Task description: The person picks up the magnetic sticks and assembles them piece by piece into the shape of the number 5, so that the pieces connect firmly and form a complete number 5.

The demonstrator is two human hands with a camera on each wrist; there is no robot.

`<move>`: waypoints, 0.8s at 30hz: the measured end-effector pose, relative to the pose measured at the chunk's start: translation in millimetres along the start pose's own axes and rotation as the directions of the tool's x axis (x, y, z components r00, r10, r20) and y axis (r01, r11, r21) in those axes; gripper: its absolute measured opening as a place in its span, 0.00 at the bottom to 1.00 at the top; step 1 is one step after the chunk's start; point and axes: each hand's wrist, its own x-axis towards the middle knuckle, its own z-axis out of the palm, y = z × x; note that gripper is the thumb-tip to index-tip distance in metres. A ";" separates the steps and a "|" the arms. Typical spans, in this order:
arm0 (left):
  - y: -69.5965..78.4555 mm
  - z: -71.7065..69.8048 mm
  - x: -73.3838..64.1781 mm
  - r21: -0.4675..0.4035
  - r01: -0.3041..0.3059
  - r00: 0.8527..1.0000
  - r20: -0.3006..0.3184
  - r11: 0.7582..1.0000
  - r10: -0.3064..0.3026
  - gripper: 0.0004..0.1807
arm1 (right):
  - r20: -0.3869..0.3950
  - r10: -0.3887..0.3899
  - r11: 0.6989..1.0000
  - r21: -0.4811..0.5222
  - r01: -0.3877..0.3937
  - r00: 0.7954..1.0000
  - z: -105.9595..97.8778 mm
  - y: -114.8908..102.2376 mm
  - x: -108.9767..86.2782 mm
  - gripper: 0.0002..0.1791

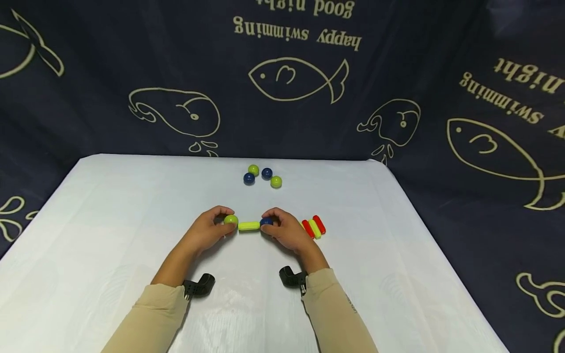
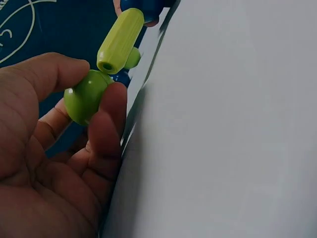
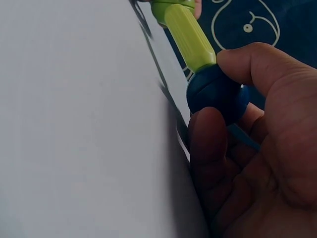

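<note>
My left hand [image 1: 208, 231] pinches a green ball [image 2: 85, 97] between thumb and fingers. In my right hand [image 1: 289, 229] is a dark blue ball [image 3: 214, 94], held the same way. A ribbed yellow-green rod [image 1: 249, 226] spans the space between the two balls. One end of the rod meets the blue ball in the right wrist view. Its other end, showing a small hole in the left wrist view, lies close beside the green ball and does not look joined to it. Part of each ball is hidden by the fingers.
Two green balls [image 1: 276, 182] and two blue balls [image 1: 249, 178] lie farther back on the white table [image 1: 132, 206]. Right of my right hand, red rods [image 1: 319, 224] and yellow-green rods [image 1: 315, 228] lie side by side. A dark printed cloth [image 1: 291, 127] hangs behind the table.
</note>
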 end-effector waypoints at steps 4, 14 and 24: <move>-5.1 1.0 -4.7 0.011 -0.012 1.000 -0.009 1.000 0.012 0.19 | -0.003 -0.003 1.000 -0.006 0.003 1.000 3.3 0.9 -0.8 0.13; -12.2 1.0 -7.4 0.032 -0.042 0.999 -0.033 0.999 0.043 0.17 | -0.021 -0.023 0.999 -0.037 0.022 1.000 3.0 1.5 0.9 0.13; -15.6 2.9 -9.2 0.067 -0.095 0.994 -0.056 0.993 0.099 0.16 | -0.021 -0.022 1.000 -0.009 0.022 1.000 2.6 3.1 0.6 0.14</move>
